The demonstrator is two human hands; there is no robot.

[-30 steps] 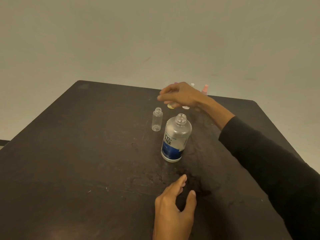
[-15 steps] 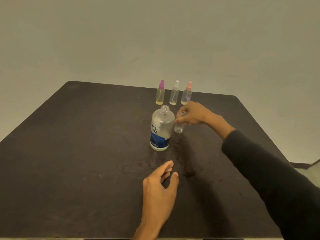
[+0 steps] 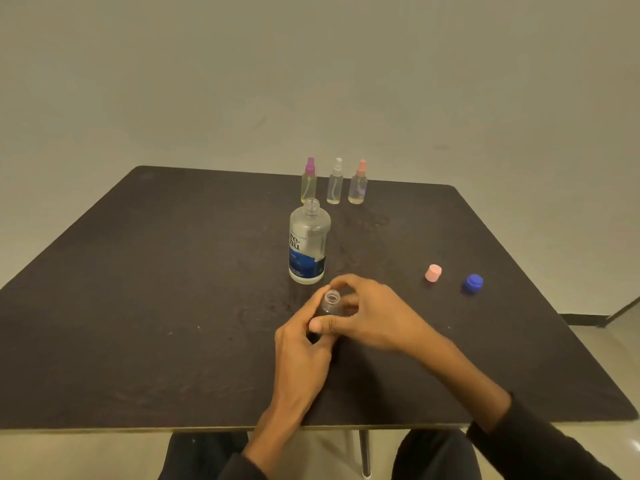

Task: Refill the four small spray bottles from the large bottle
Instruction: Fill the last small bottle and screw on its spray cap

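The large clear bottle (image 3: 309,244) with a blue label stands uncapped in the middle of the dark table (image 3: 138,289). Just in front of it an open, capless small clear bottle (image 3: 331,301) stands upright, with my left hand (image 3: 303,344) and my right hand (image 3: 370,313) both wrapped around it. Three capped spray bottles stand in a row at the far edge: purple-topped (image 3: 309,181), white-topped (image 3: 335,183) and pink-topped (image 3: 358,183). A pink cap (image 3: 433,273) and a blue cap (image 3: 473,283) lie to the right.
The table's near edge runs just above my lap, and its right edge lies past the blue cap. A pale wall and floor surround the table.
My right hand carried the small open bottle from beside the large bottle to the near side. My left hand rose from the table and closed on it too. The camera view shifted.
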